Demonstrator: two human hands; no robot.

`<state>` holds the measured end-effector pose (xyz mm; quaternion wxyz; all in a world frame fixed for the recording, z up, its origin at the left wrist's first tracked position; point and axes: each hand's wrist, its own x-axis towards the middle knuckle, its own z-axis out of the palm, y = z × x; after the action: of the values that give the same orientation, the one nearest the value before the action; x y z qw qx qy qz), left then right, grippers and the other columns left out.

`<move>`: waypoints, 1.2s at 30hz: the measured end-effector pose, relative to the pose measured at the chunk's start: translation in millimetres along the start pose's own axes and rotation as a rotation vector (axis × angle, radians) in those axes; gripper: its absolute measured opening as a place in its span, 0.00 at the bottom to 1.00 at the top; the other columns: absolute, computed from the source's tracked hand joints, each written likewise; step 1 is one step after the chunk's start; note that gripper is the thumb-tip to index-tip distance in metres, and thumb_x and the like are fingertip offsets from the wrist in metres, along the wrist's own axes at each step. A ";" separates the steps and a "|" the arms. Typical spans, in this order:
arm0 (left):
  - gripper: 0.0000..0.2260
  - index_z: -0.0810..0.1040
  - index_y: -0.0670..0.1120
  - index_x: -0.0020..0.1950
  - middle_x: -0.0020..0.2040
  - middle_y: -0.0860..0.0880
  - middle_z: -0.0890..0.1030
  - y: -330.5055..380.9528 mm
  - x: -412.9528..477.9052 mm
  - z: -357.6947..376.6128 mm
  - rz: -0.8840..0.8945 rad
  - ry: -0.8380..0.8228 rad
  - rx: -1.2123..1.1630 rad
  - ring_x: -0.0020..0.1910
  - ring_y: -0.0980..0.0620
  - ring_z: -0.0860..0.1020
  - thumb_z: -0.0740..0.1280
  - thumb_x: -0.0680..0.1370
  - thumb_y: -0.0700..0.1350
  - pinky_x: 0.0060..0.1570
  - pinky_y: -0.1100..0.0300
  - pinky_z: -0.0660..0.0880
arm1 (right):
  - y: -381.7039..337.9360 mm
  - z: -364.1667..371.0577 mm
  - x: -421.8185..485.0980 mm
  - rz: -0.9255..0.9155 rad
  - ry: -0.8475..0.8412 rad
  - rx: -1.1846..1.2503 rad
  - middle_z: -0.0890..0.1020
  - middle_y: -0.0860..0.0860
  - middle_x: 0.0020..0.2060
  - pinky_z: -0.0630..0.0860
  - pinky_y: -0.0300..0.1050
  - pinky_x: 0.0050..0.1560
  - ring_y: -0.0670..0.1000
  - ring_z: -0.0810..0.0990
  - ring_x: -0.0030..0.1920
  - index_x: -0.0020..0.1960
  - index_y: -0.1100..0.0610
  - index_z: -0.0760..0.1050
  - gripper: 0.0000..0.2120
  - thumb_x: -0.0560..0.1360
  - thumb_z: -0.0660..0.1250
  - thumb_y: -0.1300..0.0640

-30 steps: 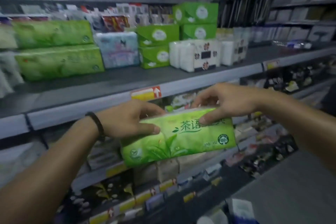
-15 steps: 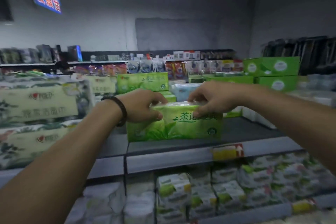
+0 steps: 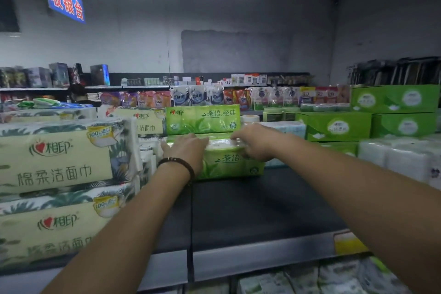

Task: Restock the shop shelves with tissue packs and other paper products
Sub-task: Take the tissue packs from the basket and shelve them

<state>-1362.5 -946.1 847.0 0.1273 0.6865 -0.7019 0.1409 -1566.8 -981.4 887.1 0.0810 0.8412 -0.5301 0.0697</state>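
Observation:
A green tissue pack [image 3: 229, 162] with leaf print rests on the dark top shelf [image 3: 257, 207], far back from the front edge. My left hand [image 3: 187, 150], with a dark bead bracelet on the wrist, grips the pack's left end. My right hand [image 3: 256, 142] grips its top right. A second green pack of the same kind [image 3: 202, 119] stands behind it, slightly higher.
Two large cream tissue bundles [image 3: 57, 162] are stacked at the left. Green boxes [image 3: 338, 126] and white wrapped packs [image 3: 401, 157] stand at the right. Detergent pouches [image 3: 198, 95] line the far side. More tissue packs [image 3: 298, 279] fill the shelf below.
Both hands have carried the green pack up from below shelf level and pushed it deep onto the top shelf. The camera view has risen with them.

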 end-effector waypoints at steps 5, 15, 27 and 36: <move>0.30 0.69 0.61 0.75 0.70 0.49 0.75 -7.4 5.0 28.8 0.035 0.096 -0.067 0.71 0.40 0.71 0.62 0.78 0.35 0.76 0.31 0.58 | 0.0 21.6 7.5 0.027 0.056 -0.003 0.71 0.54 0.75 0.76 0.59 0.66 0.59 0.73 0.73 0.76 0.42 0.73 0.23 0.82 0.71 0.50; 0.26 0.64 0.54 0.79 0.79 0.46 0.68 10.4 -2.8 16.6 0.040 0.040 -0.061 0.80 0.40 0.62 0.65 0.81 0.45 0.78 0.31 0.53 | 14.5 16.0 -20.2 0.069 0.100 0.141 0.74 0.54 0.76 0.74 0.56 0.72 0.58 0.74 0.74 0.79 0.49 0.71 0.27 0.82 0.72 0.50; 0.11 0.75 0.54 0.41 0.32 0.55 0.77 190.6 -174.1 -6.7 0.424 0.162 -0.636 0.36 0.55 0.78 0.67 0.77 0.59 0.38 0.55 0.73 | 77.9 24.7 -230.3 0.116 0.576 0.508 0.87 0.47 0.38 0.80 0.46 0.45 0.45 0.85 0.40 0.47 0.52 0.86 0.03 0.77 0.74 0.54; 0.14 0.75 0.53 0.40 0.46 0.44 0.80 331.3 -304.5 205.5 0.651 -0.836 -0.585 0.41 0.53 0.78 0.62 0.83 0.57 0.41 0.55 0.75 | 140.4 235.1 -444.4 0.703 0.484 0.939 0.83 0.55 0.31 0.78 0.49 0.28 0.55 0.80 0.24 0.43 0.58 0.80 0.10 0.83 0.70 0.56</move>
<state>-1683.0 -734.4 535.4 -0.0255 0.3700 -0.8762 -0.3079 -1876.5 -699.2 575.9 -0.2067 0.5234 -0.6541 0.5055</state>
